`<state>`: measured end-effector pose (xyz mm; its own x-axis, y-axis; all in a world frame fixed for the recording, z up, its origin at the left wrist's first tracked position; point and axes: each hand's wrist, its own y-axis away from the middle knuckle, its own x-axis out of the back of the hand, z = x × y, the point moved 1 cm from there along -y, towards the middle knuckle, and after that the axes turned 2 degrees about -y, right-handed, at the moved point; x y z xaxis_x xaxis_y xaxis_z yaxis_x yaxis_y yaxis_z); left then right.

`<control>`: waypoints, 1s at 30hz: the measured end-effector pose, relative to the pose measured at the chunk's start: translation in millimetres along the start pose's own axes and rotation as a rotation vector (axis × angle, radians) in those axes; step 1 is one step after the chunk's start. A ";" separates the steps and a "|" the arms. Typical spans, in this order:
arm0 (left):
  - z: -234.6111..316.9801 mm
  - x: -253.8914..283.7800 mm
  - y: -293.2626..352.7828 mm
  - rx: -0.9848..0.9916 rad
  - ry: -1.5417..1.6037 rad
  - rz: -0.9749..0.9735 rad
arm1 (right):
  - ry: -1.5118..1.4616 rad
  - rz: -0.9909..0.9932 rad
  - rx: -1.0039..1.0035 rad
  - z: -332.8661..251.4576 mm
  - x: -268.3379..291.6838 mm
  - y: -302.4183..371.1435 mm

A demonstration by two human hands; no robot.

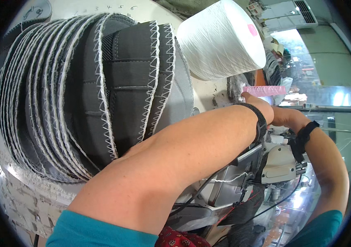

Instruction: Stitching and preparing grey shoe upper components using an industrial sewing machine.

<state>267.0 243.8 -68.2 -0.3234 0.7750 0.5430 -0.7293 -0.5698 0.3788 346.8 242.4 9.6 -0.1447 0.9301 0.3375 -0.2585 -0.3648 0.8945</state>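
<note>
My left hand (pixel 261 106) is stretched out past the large white thread cone, beside a slim pink-wound spool (pixel 266 90). One fingertip shows at the spool's near end; I cannot make out whether it touches. The other fingers are hidden behind the hand. My right hand (pixel 286 117) comes in from the right and meets the left near its wrist, its fingers out of sight. What either hand holds, if anything, does not show. Below both wrists sits a cream sewing machine head (pixel 280 164). Each wrist has a black band.
A thick row of dark grey fabric pieces (pixel 130 78) with white zigzag-stitched edges fills the left of the white table (pixel 206 92). The white thread cone (pixel 221 41) stands beyond it. Black cables and a white cord (pixel 229 180) run by the machine under my left arm.
</note>
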 end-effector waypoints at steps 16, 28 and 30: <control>-21.3 32.1 137.4 -0.335 -0.313 0.522 | 0.321 0.785 0.538 -27.2 -54.8 326.1; -63.0 -146.6 412.1 0.060 -0.199 0.097 | -0.285 1.130 0.995 -108.1 -384.1 107.2; -65.0 -187.2 415.8 0.010 0.101 0.233 | -0.464 1.402 0.853 -117.3 -398.7 89.7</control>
<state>-15.0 -120.3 -61.0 -0.5409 0.6455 0.5392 -0.6220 -0.7385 0.2602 269.3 -166.1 -79.1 0.5103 -0.0704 0.8571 0.3844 -0.8728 -0.3006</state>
